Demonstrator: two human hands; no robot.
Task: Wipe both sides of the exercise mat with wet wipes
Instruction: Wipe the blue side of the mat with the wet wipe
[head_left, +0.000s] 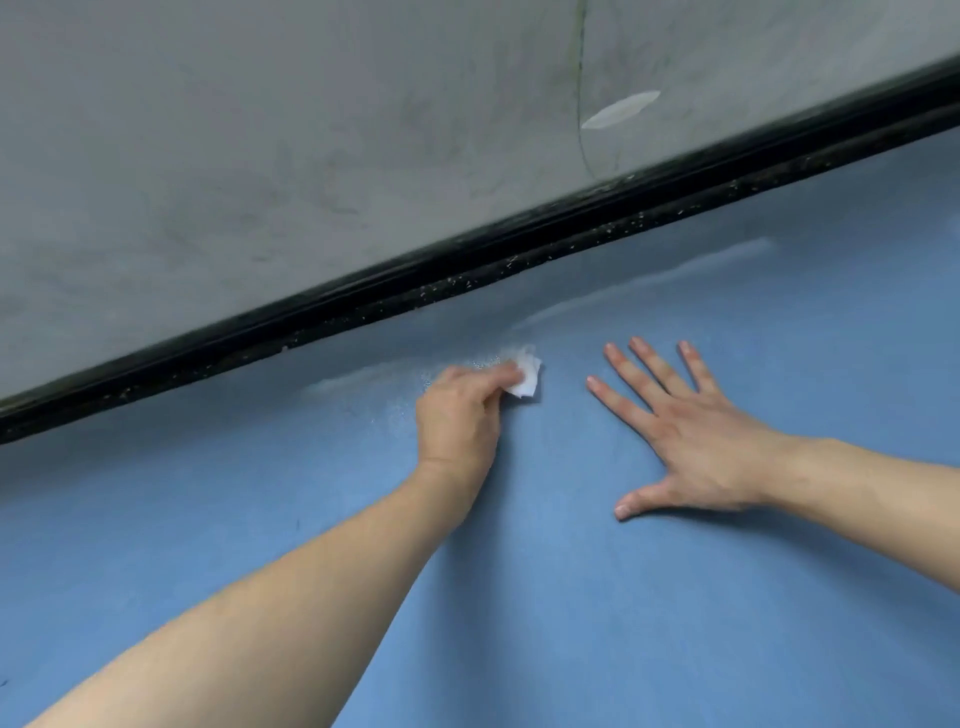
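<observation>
Slippage was the likeliest trouble: the small folded wet wipe (525, 375), pinched in the left hand (460, 415) near the blue exercise mat's (519, 597) far edge, could bunch and skip patches. The right hand (691, 441) lay spread flat, pinning the mat. Count: one wipe, one mat, two hands.

Soft, even, dimmish light; faint shadows beneath both forearms; slight motion blur; wide-angle bending toward the edges.
</observation>
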